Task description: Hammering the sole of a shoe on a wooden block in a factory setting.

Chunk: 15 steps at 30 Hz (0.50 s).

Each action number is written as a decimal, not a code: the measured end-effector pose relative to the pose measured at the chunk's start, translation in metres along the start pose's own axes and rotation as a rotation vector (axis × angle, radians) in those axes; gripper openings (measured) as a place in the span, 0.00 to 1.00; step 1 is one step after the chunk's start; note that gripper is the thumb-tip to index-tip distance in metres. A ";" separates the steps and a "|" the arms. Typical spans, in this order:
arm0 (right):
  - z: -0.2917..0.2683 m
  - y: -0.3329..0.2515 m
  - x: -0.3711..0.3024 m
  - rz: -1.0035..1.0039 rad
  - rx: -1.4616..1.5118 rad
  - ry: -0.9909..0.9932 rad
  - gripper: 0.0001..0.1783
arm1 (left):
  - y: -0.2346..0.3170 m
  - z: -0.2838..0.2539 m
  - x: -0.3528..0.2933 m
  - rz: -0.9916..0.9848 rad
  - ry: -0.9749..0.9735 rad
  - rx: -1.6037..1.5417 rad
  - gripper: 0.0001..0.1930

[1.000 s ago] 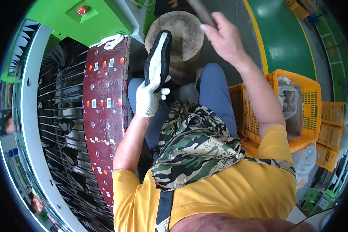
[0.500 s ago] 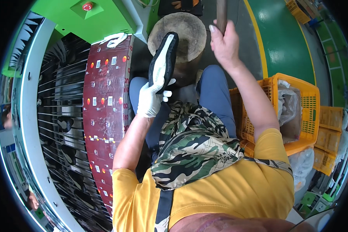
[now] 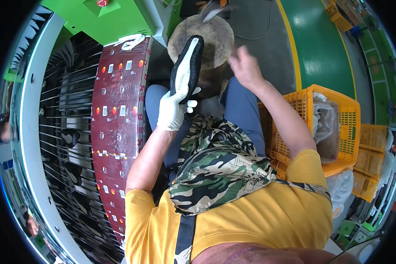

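My left hand (image 3: 170, 112), in a white glove, is closed around the heel end of a black shoe upper (image 3: 177, 75). Its white insole board (image 3: 188, 66) faces up, and its narrow end points away from me over a round wooden stump (image 3: 176, 37). To the right of the stump is my bare right hand (image 3: 246, 68), its fingers blurred but apart, with nothing seen in it. A motion-blurred tool (image 3: 212, 15), with a pale metal-like edge, shows at the stump's far rim; its exact kind is unclear.
A maroon printed box stack (image 3: 114, 92) stands at my left, beside a rack of black rods (image 3: 70, 114) holding shoes. Ahead left is a green machine (image 3: 92, 26) with a red button. At right sits a yellow crate (image 3: 347, 132) with plastic bags inside.
My right hand has let go of the wooden handle and come lower and slightly left. The blurred tool now shows at the stump's far rim. My left hand keeps its hold.
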State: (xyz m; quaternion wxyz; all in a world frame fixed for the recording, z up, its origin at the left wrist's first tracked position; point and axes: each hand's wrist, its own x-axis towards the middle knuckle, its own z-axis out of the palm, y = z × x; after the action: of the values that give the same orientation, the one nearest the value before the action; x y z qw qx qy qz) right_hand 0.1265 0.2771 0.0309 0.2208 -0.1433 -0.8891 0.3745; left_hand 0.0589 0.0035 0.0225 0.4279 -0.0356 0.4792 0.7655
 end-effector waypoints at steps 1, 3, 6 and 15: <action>-0.003 0.006 -0.003 0.023 -0.221 -0.272 0.17 | 0.000 0.001 -0.001 0.000 0.001 -0.002 0.20; -0.013 -0.006 0.002 -0.019 -0.200 -0.182 0.18 | 0.002 0.002 -0.003 -0.019 0.015 0.049 0.22; -0.037 -0.064 0.009 -0.137 0.073 0.034 0.15 | -0.002 -0.005 -0.005 0.021 0.022 0.004 0.20; -0.008 -0.005 -0.012 -0.022 -0.156 -0.146 0.14 | -0.001 0.003 -0.005 -0.025 0.059 0.039 0.19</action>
State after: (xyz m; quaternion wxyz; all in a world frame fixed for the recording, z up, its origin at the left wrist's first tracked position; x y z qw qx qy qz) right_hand 0.1407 0.2733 0.0356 0.1478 -0.1225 -0.9309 0.3109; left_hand 0.0636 0.0026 0.0254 0.4238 -0.0556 0.5060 0.7491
